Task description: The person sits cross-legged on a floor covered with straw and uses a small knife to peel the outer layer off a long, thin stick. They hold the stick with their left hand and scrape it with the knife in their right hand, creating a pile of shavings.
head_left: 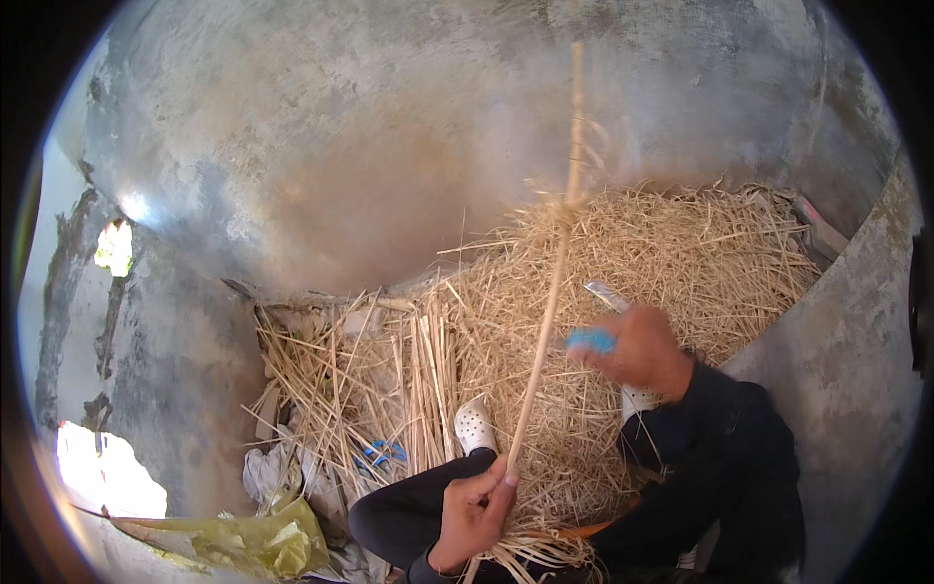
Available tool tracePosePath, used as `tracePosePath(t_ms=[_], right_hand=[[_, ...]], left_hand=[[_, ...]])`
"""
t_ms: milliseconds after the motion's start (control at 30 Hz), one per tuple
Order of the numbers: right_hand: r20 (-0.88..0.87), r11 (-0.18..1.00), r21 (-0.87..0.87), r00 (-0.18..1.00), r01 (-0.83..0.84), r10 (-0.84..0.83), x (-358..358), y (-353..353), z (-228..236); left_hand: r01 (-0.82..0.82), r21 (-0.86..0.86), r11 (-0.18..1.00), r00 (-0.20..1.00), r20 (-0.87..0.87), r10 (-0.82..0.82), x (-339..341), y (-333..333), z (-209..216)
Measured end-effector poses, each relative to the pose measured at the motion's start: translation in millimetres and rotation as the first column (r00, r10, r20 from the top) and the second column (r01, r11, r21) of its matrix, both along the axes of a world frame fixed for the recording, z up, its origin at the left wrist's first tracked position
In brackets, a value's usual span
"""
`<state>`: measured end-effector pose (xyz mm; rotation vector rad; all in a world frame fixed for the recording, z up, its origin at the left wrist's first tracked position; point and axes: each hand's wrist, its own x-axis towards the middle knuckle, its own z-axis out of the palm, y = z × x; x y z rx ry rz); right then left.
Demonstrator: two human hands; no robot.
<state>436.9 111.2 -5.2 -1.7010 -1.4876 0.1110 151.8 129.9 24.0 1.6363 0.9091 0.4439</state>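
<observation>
My left hand (475, 516) is closed round the lower end of a long, thin bamboo strip (545, 341), with the thumb along it. The strip rises steeply away from me, and thin curled shavings cling to its upper part. To the right of the strip, apart from it, my right hand (637, 350) is closed and blurred by motion. A pale metallic blade (607, 296), seemingly of a knife, sticks out of its far side. Something bright blue (591, 340) covers the thumb side; whether it is a wrap or a handle I cannot tell.
A deep heap of shavings (681, 253) lies against the grey wall (389, 146). Several split strips (428, 380) lie left of a white clog (474, 425) on my foot. More strips (530, 557) lie by my lap. A yellow plastic sheet (243, 540) is at lower left.
</observation>
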Motion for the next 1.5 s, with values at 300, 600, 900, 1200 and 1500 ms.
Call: tracePosePath(t_ms=[300,600,900,1200,1500], right_hand=[[0.262,0.999,0.042,0.965,-0.022,0.010,-21.6,2.0,-1.9],[0.287,0.998,0.055,0.956,0.039,-0.054,-1.2,2.5,-1.4],[0.267,0.993,-0.025,0.958,0.112,-0.102,1.8,4.0,-1.9],[0.265,0.998,0.036,0.962,0.056,-0.064,-2.4,6.5,-7.5],[0.267,0.987,-0.031,0.953,0.157,-0.143,19.8,13.6,-10.4]], left_hand=[[-0.028,-0.309,0.951,0.965,0.238,0.106,29.0,5.1,4.5],[-0.044,-0.272,0.961,0.976,0.195,0.099,38.1,-1.1,11.2],[-0.039,-0.211,0.977,0.987,0.146,0.071,35.2,-2.3,10.8],[-0.012,-0.169,0.986,0.994,0.104,0.030,30.8,2.4,3.2],[0.007,-0.258,0.966,0.993,0.113,0.022,23.7,-5.1,19.4]])
